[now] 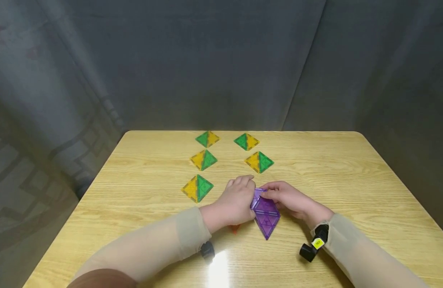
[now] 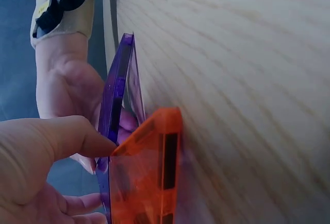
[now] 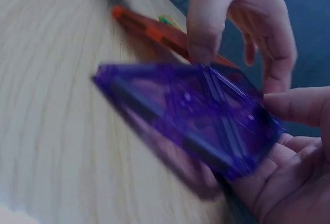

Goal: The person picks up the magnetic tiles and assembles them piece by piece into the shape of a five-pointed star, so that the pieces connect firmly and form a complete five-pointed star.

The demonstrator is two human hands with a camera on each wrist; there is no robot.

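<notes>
Joined triangular purple magnetic tiles [image 1: 267, 218] are held between both hands just above the table, one corner pointing toward the person. My right hand [image 1: 287, 200] pinches their far right end, thumb on top and fingers beneath. From the other side, my left hand [image 1: 237, 202] grips the purple tiles' edge where an orange magnetic tile [image 2: 142, 177] meets them. In the left wrist view the thumb [image 2: 77, 136] presses at that meeting line. The orange tile stands at an angle to the purple ones; in the head view the left hand hides most of it.
Several diamonds, each a green and a yellow triangular tile side by side, lie flat on the wooden table [image 1: 351, 180]: a near left one [image 1: 197, 188], others beyond it, and a right one [image 1: 259, 162]. A grey curtain [image 1: 221, 64] hangs behind the table.
</notes>
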